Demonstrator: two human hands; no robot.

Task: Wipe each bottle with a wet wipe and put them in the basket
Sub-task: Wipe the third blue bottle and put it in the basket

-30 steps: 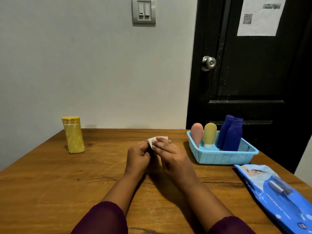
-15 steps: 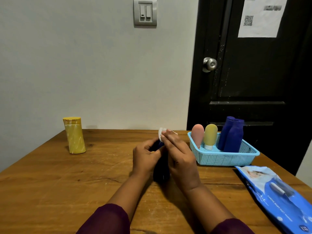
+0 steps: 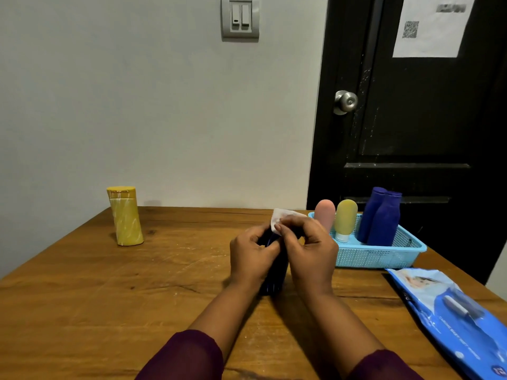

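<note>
A dark blue bottle (image 3: 274, 275) stands upright on the wooden table (image 3: 82, 297), mostly hidden between my hands. My left hand (image 3: 251, 260) grips its upper part. My right hand (image 3: 308, 253) pinches a white wet wipe (image 3: 278, 216) against the bottle's top. To the right, the light blue basket (image 3: 384, 256) holds a pink bottle (image 3: 325, 213), a yellow bottle (image 3: 345, 219) and two dark blue bottles (image 3: 380, 215). A yellow bottle with a cap (image 3: 124, 215) stands alone at the far left.
A blue pack of wet wipes (image 3: 450, 316) lies at the table's right front edge. Behind the table are a grey wall with a light switch (image 3: 240, 17) and a black door (image 3: 411, 119) with a metal knob.
Both hands have risen a little with the bottle upright between them. The wipe has moved up to the bottle's top, nearer the basket.
</note>
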